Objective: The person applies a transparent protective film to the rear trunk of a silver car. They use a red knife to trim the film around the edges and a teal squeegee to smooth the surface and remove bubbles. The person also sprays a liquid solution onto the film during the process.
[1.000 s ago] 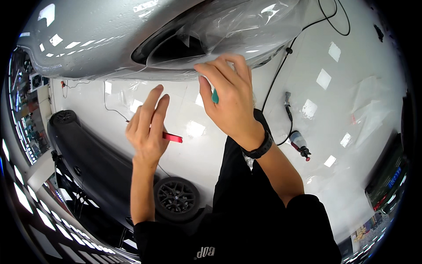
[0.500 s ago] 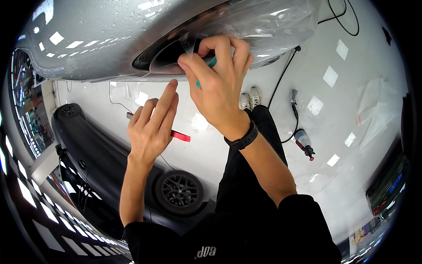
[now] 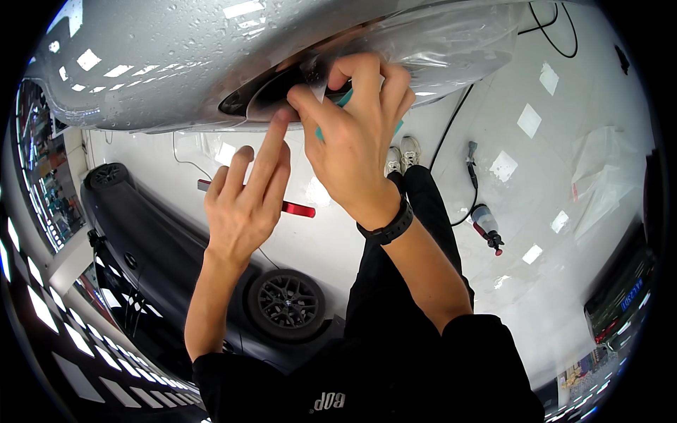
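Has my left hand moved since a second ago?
Yes: your left hand has moved upward and slightly right, closer to the dark opening in the silver car.

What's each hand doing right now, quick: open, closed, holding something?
Left hand: partly open, holding a red tool.
Right hand: curled, holding a teal tool; grip on the clear film can't be told.

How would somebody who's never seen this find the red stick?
Find the silver car along the top, then the left hand with a fingertip at its lower edge. The stick pokes out from the right side of that hand. It's slim and shiny red, unlike the teal tool in the right hand.
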`<state>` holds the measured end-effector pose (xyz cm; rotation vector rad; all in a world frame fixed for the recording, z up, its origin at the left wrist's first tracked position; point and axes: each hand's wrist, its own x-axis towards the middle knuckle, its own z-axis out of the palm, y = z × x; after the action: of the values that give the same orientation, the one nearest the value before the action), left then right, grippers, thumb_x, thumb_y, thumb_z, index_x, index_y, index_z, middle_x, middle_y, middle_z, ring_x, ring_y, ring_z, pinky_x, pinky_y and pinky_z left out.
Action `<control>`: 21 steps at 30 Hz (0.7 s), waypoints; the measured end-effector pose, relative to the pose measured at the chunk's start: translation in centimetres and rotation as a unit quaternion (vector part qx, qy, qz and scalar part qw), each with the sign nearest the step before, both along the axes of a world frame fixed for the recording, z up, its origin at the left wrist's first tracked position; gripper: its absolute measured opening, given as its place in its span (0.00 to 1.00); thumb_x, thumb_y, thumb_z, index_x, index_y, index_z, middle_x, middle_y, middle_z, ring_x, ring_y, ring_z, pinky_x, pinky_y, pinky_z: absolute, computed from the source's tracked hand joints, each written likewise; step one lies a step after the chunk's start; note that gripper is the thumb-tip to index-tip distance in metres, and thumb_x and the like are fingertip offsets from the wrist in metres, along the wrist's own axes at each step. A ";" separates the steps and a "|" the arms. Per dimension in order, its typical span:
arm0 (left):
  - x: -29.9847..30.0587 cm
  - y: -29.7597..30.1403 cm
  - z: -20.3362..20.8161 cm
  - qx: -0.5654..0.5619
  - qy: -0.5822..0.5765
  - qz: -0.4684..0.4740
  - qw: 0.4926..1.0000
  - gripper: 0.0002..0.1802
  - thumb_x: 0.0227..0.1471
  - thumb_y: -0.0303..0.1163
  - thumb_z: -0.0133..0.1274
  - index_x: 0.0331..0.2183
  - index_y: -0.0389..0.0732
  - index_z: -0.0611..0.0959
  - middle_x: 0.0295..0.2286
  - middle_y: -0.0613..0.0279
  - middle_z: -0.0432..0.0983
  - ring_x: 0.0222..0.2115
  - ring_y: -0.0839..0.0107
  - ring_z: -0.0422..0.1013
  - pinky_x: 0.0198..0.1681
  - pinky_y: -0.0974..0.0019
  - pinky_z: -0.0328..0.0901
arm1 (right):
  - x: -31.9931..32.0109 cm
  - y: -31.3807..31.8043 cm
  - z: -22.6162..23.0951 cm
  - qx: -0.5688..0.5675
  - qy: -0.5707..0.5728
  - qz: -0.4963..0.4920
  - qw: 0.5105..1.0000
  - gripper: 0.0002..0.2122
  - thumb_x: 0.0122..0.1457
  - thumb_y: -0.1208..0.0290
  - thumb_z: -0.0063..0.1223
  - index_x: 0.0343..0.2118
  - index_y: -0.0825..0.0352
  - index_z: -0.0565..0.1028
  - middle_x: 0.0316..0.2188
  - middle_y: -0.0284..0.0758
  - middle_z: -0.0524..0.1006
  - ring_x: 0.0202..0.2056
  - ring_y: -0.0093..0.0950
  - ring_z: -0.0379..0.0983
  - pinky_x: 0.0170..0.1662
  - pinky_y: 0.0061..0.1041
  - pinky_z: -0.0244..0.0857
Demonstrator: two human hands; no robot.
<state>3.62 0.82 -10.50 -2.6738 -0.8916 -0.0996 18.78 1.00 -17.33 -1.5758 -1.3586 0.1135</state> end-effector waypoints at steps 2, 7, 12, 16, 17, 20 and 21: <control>0.0 0.2 0.1 0.008 0.011 0.003 1.000 0.01 0.48 0.22 0.60 0.25 0.37 0.84 0.55 0.66 0.77 0.30 0.72 0.71 0.23 0.74 0.58 | 0.0 0.0 0.4 -0.022 -0.010 -0.003 1.000 0.10 0.41 0.77 0.67 0.28 0.55 0.83 0.39 0.32 0.66 0.46 0.39 0.58 0.47 0.42 0.49; 0.8 0.0 0.5 0.036 0.053 0.019 0.998 0.02 0.44 0.21 0.59 0.23 0.36 0.82 0.54 0.65 0.78 0.28 0.71 0.68 0.22 0.72 0.56 | -0.2 0.0 0.9 -0.039 -0.009 -0.010 0.999 0.10 0.41 0.76 0.68 0.28 0.56 0.83 0.40 0.32 0.66 0.47 0.40 0.58 0.47 0.43 0.49; 1.6 -0.3 0.8 0.036 0.071 0.042 0.996 0.03 0.42 0.20 0.58 0.20 0.36 0.80 0.53 0.64 0.79 0.26 0.72 0.65 0.21 0.71 0.54 | -0.2 0.0 0.9 -0.038 -0.003 -0.011 0.999 0.10 0.41 0.76 0.69 0.29 0.56 0.84 0.40 0.32 0.67 0.47 0.40 0.58 0.47 0.43 0.49; 1.8 -0.3 1.0 0.034 0.084 0.044 0.995 0.04 0.42 0.20 0.58 0.20 0.35 0.80 0.52 0.64 0.79 0.26 0.72 0.65 0.20 0.71 0.54 | -0.4 0.1 0.8 -0.040 0.005 -0.012 0.999 0.09 0.42 0.76 0.69 0.29 0.56 0.85 0.41 0.32 0.68 0.48 0.40 0.58 0.47 0.43 0.48; 1.9 -0.3 1.1 0.032 0.091 0.047 0.994 0.04 0.42 0.20 0.58 0.20 0.35 0.80 0.52 0.64 0.79 0.26 0.72 0.65 0.20 0.71 0.54 | -0.3 0.1 0.8 -0.041 0.007 -0.013 0.999 0.09 0.42 0.75 0.69 0.29 0.56 0.85 0.41 0.32 0.68 0.48 0.40 0.58 0.47 0.43 0.48; 1.7 -0.2 1.0 0.026 0.083 0.043 0.995 0.05 0.42 0.21 0.58 0.20 0.36 0.79 0.53 0.64 0.78 0.25 0.72 0.65 0.20 0.71 0.55 | -0.2 -0.1 1.1 -0.054 -0.011 -0.007 0.998 0.13 0.43 0.77 0.67 0.34 0.56 0.84 0.43 0.32 0.69 0.48 0.40 0.60 0.47 0.43 0.50; 1.7 -0.2 1.0 0.023 0.083 0.046 0.995 0.05 0.42 0.21 0.58 0.20 0.35 0.79 0.53 0.64 0.78 0.25 0.72 0.65 0.20 0.71 0.55 | 0.1 -0.3 1.4 -0.047 0.002 0.000 0.999 0.15 0.43 0.79 0.65 0.37 0.58 0.84 0.44 0.34 0.70 0.48 0.40 0.61 0.47 0.43 0.53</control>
<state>5.34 0.59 -9.50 -2.5502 -0.9445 0.1215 18.85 0.70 -15.90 -1.6519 -1.3668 0.1835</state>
